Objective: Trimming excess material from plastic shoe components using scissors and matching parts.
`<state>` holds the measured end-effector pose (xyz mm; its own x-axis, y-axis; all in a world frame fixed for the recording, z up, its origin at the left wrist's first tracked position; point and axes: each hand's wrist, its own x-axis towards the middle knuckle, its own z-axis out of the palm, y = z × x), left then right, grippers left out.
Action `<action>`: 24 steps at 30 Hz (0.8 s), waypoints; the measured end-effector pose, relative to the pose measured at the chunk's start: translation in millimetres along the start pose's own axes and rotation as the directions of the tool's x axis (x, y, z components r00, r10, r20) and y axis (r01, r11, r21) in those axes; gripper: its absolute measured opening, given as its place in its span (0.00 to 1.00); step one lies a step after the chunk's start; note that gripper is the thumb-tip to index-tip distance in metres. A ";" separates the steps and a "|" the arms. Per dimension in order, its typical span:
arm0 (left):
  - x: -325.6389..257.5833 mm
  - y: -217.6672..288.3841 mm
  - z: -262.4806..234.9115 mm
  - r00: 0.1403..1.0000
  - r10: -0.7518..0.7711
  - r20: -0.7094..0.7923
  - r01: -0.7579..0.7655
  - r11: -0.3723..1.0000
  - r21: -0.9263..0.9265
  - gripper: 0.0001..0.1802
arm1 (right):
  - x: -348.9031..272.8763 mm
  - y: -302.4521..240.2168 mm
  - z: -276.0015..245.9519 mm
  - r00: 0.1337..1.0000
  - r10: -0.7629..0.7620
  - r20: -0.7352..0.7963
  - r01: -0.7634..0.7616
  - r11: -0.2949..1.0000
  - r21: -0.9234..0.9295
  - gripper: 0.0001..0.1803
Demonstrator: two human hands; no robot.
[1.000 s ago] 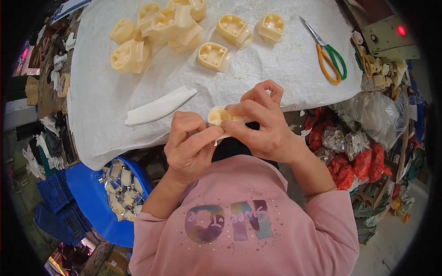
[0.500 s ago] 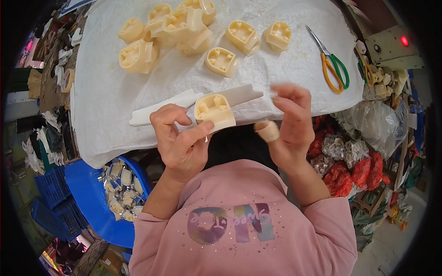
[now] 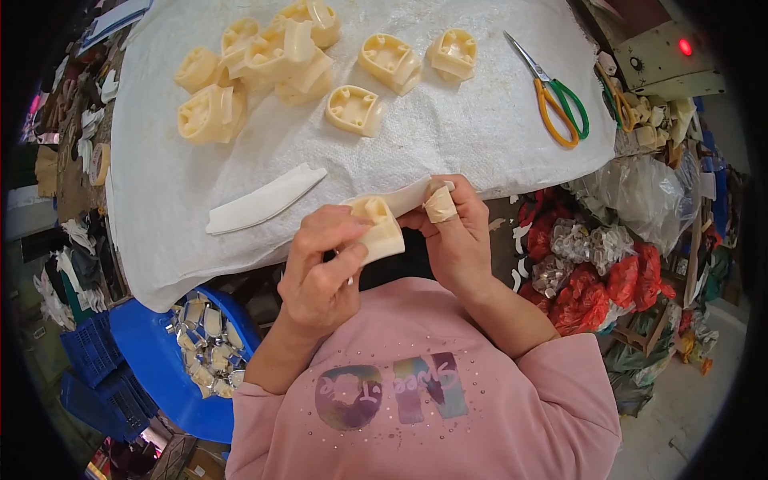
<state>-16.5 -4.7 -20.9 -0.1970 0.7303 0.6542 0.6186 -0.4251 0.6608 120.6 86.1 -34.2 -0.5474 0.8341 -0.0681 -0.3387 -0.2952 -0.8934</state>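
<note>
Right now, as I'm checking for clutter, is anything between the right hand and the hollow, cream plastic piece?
Only the pale, flat strip held by the right hand spans the gap to the cream plastic piece; nothing else visible intervenes.

Your right hand (image 3: 460, 240), on the block (image 3: 383, 234) a second ago and then lifted free, now pinches the far end of the strip (image 3: 406, 196), which stuck out loose half a second ago. Your left hand (image 3: 314, 276) has shifted its fingers across the block's left side, hiding part of the hollow that showed then.
</note>
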 end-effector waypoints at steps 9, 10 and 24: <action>0.7 23.4 4.2 0.989 0.052 0.141 -0.030 0.989 -0.148 0.20 | 23.4 -3.9 -10.3 0.954 0.298 0.023 -0.296 0.954 -0.048 0.11; 0.5 23.1 4.5 0.987 0.045 0.154 -0.021 0.988 -0.152 0.21 | 23.3 -2.7 -10.6 0.947 0.322 0.004 -0.321 0.946 -0.048 0.11; 1.7 12.5 9.3 0.986 0.098 0.134 -0.135 0.943 0.305 0.11 | -5.3 -12.1 -9.9 0.979 0.184 0.089 -0.199 0.957 0.209 0.11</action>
<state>-2.1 -3.7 -15.0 -0.0321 0.7501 0.6605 0.8418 -0.3360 0.4225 135.2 89.9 -27.4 -0.6664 0.7206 -0.1917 -0.3751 -0.5461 -0.7491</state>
